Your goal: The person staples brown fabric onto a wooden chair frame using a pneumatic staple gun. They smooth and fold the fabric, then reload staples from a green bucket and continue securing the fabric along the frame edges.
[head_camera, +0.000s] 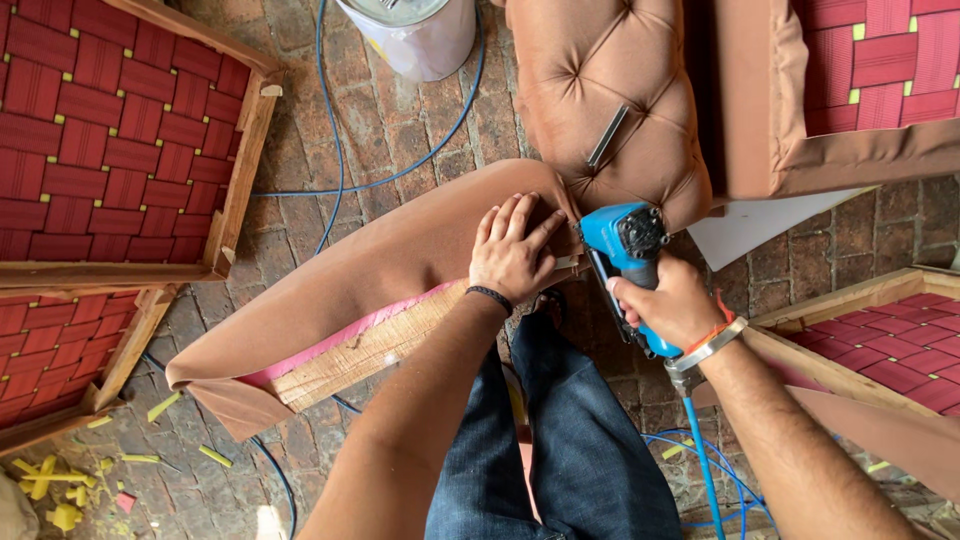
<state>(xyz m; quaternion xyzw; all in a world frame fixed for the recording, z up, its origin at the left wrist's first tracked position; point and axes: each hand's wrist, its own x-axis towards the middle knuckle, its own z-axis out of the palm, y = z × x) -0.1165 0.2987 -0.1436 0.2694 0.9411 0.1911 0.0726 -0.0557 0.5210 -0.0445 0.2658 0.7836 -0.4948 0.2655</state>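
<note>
My left hand (512, 250) lies flat with fingers spread on brown fabric (380, 255) stretched over a wooden sofa frame piece (365, 352), pressing it down near the tufted arm. My right hand (668, 302) grips a blue pneumatic staple gun (625, 250), its nose set against the fabric edge just right of my left fingers. A blue air hose (705, 470) runs down from the gun's handle. Pink foam (350, 335) shows along the frame under the fabric.
A tufted brown sofa arm (610, 90) stands above my hands with a metal staple strip (607, 135) lying on it. Frames with red webbing (110, 130) sit at left and right (915, 350). A white bucket (415, 35) stands on the brick floor (300, 215). Yellow foam scraps (55, 490) lie lower left.
</note>
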